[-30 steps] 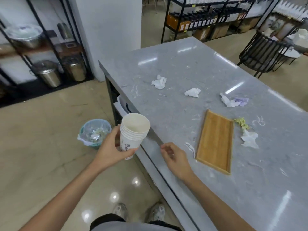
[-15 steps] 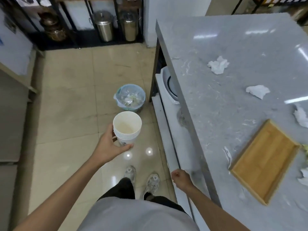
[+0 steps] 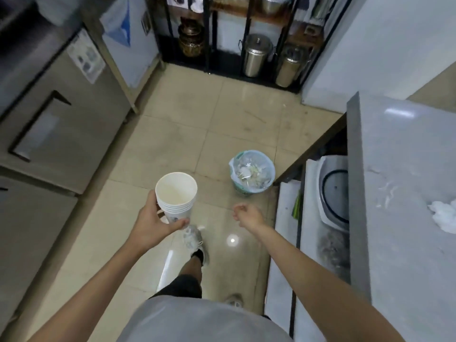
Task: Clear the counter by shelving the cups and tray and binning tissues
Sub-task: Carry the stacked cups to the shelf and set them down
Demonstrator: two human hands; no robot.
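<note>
From the head camera I look down at a tiled floor (image 3: pixel 187 134) with the person's legs and shoes below. My left hand (image 3: pixel 150 224) wraps around a stack of white paper cups (image 3: pixel 177 196), fingers behind the wall and the thumb pressed near the base; the stack is held upright over the floor, its open mouth facing the camera, well apart from the tabletop. My right hand (image 3: pixel 246 214) hangs free in the air with nothing in it, fingers curled loosely inward, between the cups and the shelf edge.

A small bin (image 3: pixel 251 172) lined with a clear bag stands on the floor just beside the corner of the grey tabletop (image 3: pixel 399 169), with crumpled waste inside. On the tabletop, at the right edge of the view, lies one crumpled white tissue (image 3: pixel 444 214). Under the tabletop I see a lower shelf (image 3: pixel 286 208) carrying a white appliance with a dark ring (image 3: pixel 333 191).

At the far end stands a black rack (image 3: pixel 246 33) with two steel lidded pots (image 3: pixel 256 55). Steel cabinets (image 3: pixel 56 114) line the left side
</note>
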